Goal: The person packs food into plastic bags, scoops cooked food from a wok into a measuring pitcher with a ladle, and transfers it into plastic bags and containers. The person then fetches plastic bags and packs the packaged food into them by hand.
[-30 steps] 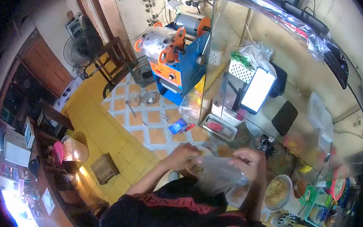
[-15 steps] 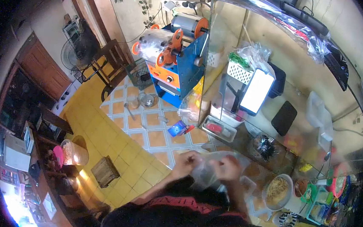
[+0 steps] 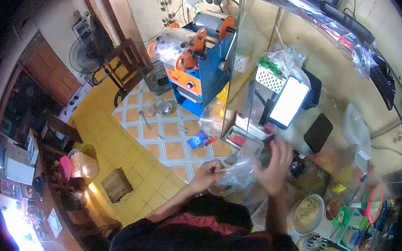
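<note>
Pinching left hand (image 3: 208, 174): holding thin, clear plastic bag (image 3: 239, 173) by its edge, above orange-and-white tiled table (image 3: 166, 148); grip firmly, stretch gently.
Right hand (image 3: 274, 166): fingers spread wide beside bag; cannot tell whether touching.
Table's far part: blue-and-orange boxy machine (image 3: 217, 75).
Right side: round white bowl (image 3: 320, 220).
Obstacles: rectangular metal tray (image 3: 249, 138), glass case (image 3: 248, 39) close ahead; avoid snagging bag.

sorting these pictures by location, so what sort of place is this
Probably a small food stall or home food business: a blue and orange machine with film rolls stands on a tiled table, a bowl holds yellowish food, and the left hand grips clear plastic, perhaps a bag.
</note>
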Demonstrator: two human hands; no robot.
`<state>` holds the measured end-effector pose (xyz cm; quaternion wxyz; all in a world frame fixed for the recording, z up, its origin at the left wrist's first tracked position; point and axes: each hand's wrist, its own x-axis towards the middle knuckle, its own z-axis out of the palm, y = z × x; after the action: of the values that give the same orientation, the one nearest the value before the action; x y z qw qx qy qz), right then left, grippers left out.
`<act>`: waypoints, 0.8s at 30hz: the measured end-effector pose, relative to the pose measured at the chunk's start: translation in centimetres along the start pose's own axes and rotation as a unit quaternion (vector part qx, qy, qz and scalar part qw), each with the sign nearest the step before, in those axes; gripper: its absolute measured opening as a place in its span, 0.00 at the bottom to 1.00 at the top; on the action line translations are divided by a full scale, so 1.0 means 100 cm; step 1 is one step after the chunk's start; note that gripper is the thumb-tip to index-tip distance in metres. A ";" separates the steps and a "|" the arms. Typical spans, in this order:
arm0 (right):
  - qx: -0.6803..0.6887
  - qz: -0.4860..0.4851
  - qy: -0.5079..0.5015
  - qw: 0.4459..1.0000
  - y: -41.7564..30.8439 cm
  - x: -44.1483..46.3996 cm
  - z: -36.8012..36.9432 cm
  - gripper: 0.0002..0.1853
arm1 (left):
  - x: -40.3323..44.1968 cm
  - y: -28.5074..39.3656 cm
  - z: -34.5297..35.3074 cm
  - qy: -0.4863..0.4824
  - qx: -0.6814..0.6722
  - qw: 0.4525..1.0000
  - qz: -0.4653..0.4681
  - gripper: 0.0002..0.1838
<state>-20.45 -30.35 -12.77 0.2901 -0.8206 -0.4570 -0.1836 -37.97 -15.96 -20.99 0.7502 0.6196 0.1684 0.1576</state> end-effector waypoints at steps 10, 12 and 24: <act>-0.046 -0.010 0.051 0.998 0.032 0.057 0.004 0.43 | 0.022 0.035 0.024 -0.006 -0.028 1.000 0.011 0.06; -0.040 -0.048 0.062 0.996 0.033 0.062 0.003 0.43 | 0.024 0.034 0.024 -0.008 -0.036 0.999 0.028 0.06; -0.018 -0.043 0.070 0.996 0.033 0.053 0.009 0.43 | 0.018 0.037 0.025 0.029 0.007 0.999 0.036 0.06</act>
<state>-14.90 -27.74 -11.48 0.2983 -0.7902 -0.4672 -0.2615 -35.34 -16.72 -16.98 0.7344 0.6260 0.1685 0.2009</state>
